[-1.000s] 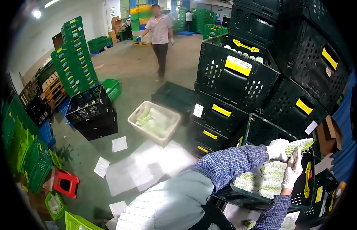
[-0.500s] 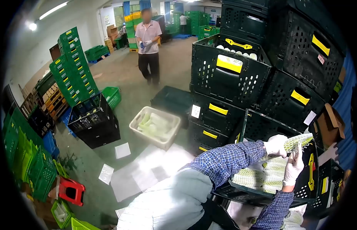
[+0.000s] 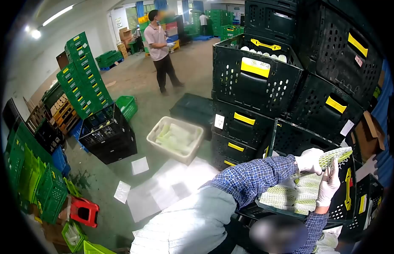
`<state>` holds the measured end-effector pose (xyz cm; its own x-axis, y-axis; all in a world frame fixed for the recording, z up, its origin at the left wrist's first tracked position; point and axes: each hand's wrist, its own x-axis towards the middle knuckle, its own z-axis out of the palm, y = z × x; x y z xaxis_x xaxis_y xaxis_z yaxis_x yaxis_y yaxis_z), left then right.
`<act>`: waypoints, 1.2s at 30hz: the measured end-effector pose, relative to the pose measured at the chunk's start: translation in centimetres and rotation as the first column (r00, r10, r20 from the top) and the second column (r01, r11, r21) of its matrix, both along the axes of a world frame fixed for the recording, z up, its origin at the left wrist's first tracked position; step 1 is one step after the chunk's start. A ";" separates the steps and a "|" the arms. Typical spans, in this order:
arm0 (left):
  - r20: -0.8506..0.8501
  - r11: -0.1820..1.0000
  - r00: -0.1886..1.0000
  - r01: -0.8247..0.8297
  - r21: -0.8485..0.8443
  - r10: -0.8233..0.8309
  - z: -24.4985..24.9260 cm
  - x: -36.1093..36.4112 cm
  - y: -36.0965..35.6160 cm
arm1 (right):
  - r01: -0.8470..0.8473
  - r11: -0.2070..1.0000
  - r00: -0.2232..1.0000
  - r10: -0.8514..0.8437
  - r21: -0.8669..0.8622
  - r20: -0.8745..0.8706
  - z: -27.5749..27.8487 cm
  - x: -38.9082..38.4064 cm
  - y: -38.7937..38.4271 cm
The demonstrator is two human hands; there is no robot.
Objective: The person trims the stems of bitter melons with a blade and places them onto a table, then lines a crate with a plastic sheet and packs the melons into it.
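Note:
At the right, my left hand (image 3: 309,161), in a white glove, is closed round one end of a net-wrapped item (image 3: 335,157), green and white. Against the lower side of the same item rests my right hand (image 3: 329,186), also gloved, with its fingers pressed on it. Both hands are over a dark crate (image 3: 348,190) with a yellow handle. Several more net-wrapped pieces (image 3: 290,194) lie in rows inside that crate.
Tall stacks of dark crates (image 3: 256,80) rise behind my hands. On the floor stand a white tub (image 3: 196,150) with pale netting, black crates (image 3: 108,142) and a red stool (image 3: 84,211). A person (image 3: 158,46) stands farther back.
The person in the background has turned sideways and stands slightly farther away. A blurred round shape now shows at the bottom. My hands keep their hold on the net-wrapped item.

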<state>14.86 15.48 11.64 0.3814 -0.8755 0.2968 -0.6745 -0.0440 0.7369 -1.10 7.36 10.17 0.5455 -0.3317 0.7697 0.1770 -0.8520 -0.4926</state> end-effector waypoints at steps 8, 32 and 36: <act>-0.094 0.996 0.994 0.039 -0.075 -0.046 0.6 -0.2 0.5 | -0.014 0.999 0.999 0.016 0.042 -0.048 -0.1 -0.3 -0.2; -0.515 0.722 0.510 0.543 -0.429 -0.689 2.5 0.7 3.9 | 0.035 0.918 0.985 -0.099 -0.394 -0.142 3.0 -1.4 3.4; -0.702 0.793 0.394 0.435 -0.426 -0.593 2.7 0.0 4.5 | 0.061 0.926 0.985 -0.116 -0.372 -0.127 3.2 -1.0 4.4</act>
